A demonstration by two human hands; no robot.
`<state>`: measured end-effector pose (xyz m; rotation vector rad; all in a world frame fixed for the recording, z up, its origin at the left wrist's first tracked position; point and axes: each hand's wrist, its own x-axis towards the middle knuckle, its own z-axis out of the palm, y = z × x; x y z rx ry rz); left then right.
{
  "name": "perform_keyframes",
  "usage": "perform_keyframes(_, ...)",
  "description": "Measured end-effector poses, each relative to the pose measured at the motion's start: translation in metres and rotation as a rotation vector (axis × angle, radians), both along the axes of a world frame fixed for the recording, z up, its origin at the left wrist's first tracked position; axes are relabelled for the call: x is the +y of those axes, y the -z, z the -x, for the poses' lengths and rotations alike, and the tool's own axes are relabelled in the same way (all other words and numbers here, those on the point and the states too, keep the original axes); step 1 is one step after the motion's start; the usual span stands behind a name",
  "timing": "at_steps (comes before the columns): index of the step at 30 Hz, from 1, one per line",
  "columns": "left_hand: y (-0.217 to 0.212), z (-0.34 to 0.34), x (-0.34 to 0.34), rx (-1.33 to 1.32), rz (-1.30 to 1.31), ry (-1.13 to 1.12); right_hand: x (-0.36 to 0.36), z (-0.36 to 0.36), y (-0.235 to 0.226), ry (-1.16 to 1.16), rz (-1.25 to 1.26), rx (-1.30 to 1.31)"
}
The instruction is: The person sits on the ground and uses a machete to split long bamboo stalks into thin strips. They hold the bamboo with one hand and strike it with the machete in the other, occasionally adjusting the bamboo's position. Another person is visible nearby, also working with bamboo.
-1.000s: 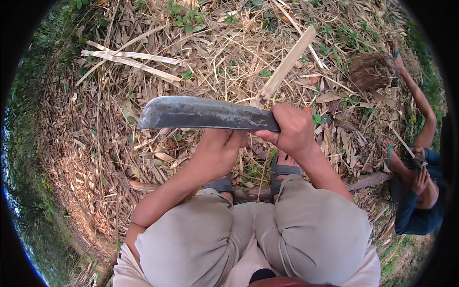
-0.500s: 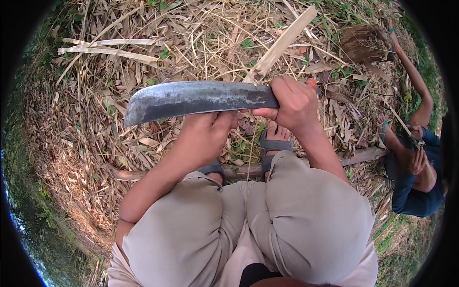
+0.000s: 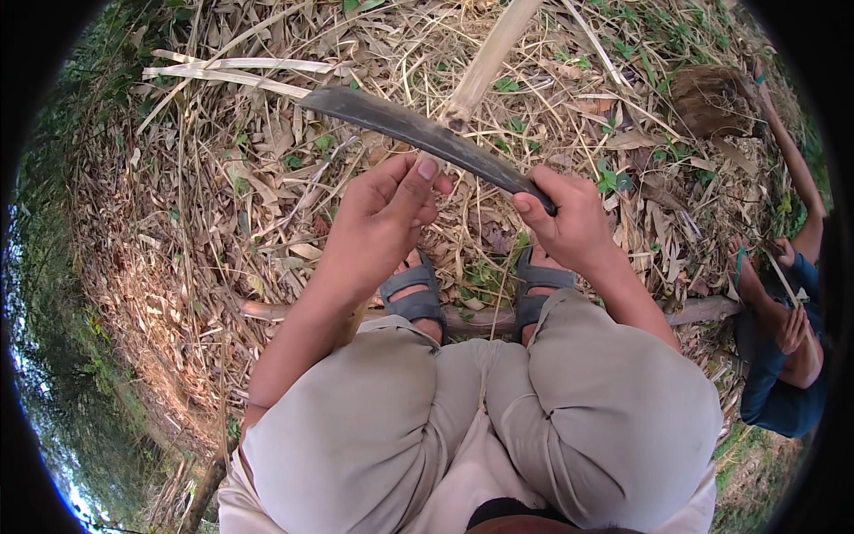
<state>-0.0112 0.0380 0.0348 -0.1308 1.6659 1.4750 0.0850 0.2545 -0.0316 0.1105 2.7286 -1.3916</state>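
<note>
Gripping the machete (image 3: 418,133) handle, your right hand (image 3: 569,222) has tilted the blade; your left hand (image 3: 382,222) has come off, loosely open.

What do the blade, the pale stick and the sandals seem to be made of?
Blade: dark, dull metal, probably steel, with a grey matte face and a paler cutting edge. Stick: looks like dry split bamboo or a similar cane, pale tan and fibrous, unpainted. Sandals: grey straps, smooth and matte, likely rubber or plastic, though fabric cannot be ruled out. The right hand grips the handle, so its material is hidden.
</note>
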Motion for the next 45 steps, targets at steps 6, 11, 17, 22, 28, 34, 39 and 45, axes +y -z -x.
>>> perform_keyframes(6, -0.002, 0.003, -0.005, -0.075, -0.027, -0.013, -0.008, 0.0, -0.009, 0.036, 0.517, -0.314)
perform_keyframes(11, -0.002, 0.005, -0.005, -0.083, -0.056, -0.026, -0.011, -0.001, -0.015, 0.027, 0.822, -0.52)
perform_keyframes(17, -0.002, 0.007, -0.004, -0.103, -0.05, -0.026, -0.011, 0.002, -0.009, -0.016, 0.208, -0.092)
perform_keyframes(22, -0.003, 0.001, 0.003, 0.122, -0.007, 0.048, -0.01, 0.013, -0.013, 0.018, -0.26, 0.245)
perform_keyframes(28, 0.002, 0.0, 0.004, 0.193, 0.008, 0.173, -0.013, 0.025, -0.019, -0.011, -0.389, 0.342)
perform_keyframes(34, 0.014, 0.0, -0.001, 0.194, 0.103, 0.191, -0.014, 0.036, -0.008, -0.011, -0.494, 0.432)
perform_keyframes(39, 0.01, -0.004, 0.011, 0.125, 0.177, 0.067, -0.004, 0.037, -0.007, -0.016, -0.599, 0.465)
perform_keyframes(45, 0.012, -0.006, 0.01, 0.01, 0.069, 0.042, -0.005, 0.027, -0.001, 0.003, -0.474, 0.299)
